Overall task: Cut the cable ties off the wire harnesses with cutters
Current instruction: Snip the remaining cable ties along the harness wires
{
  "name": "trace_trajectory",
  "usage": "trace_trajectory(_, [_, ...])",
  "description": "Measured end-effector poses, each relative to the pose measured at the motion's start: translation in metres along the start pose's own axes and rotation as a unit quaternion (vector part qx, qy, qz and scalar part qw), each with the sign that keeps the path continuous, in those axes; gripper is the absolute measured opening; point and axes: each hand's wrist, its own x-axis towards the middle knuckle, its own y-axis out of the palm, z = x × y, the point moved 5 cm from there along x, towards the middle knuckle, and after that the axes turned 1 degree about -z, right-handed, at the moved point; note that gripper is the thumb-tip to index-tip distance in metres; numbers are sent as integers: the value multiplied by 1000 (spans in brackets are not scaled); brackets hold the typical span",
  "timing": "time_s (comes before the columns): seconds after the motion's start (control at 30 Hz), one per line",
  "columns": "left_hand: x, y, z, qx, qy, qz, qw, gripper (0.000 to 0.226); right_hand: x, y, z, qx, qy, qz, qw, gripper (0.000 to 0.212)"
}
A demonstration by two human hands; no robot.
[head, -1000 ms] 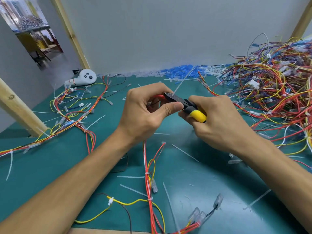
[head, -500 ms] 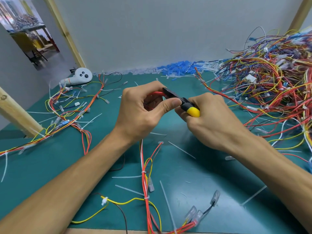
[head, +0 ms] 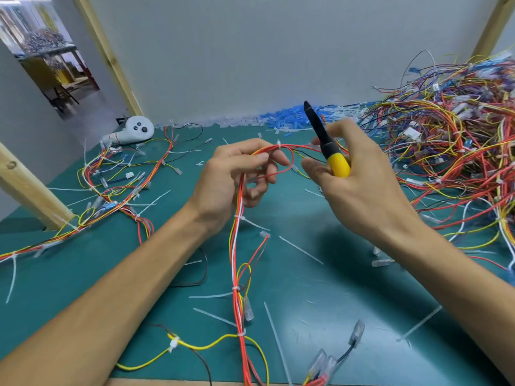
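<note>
Harness in hand: the left hand (head: 237, 176) pinches a red, yellow and white wire harness (head: 237, 246) at centre frame; the bundle loops over the fingers and hangs down to the bottom edge.
Left grip: closed on the harness, thumb and fingers narrow around the wires.
Right grip: the right hand (head: 359, 185) is wrapped around the yellow handle of the cutters (head: 326, 140), black nose pointing up and away from the wires; whether the blades are parted I cannot tell.
Ties left on this harness: white cable ties (head: 236, 287) show at several spots down the bundle, and one sits at the top of the loop, so this harness is not finished.
Done so far: loose cut tie strips (head: 301, 249) lie scattered over the green table (head: 348, 302), and a spread-out harness (head: 117, 190) lies at left, some ties visible on it too.
Waiting: a large tangled pile of harnesses (head: 451, 151) fills the right of the frame.
Judgement: early in the job; most of the work looks to be ahead.
</note>
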Motion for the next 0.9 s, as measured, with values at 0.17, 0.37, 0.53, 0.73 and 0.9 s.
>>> trace_trajectory(0.17, [-3,8,-1,60,-4,23,998,26,1,3,-1,-92,-27,14,995,19])
trace_trajectory(0.37, [-3,8,-4,361,31,-72,929,37,9,-19,-15,-105,69,-98,987,26])
trace_trajectory(0.53, [-7,19,-5,338,-12,77,938,37,17,-37,-29,-70,121,-175,975,31])
trace_trajectory(0.73, [-16,30,-7,181,-40,171,968,22,24,-38,-42,21,167,-173,970,33])
trace_trajectory(0.9, [-16,30,-4,84,-58,178,979,24,22,-30,-28,-67,68,-148,984,29])
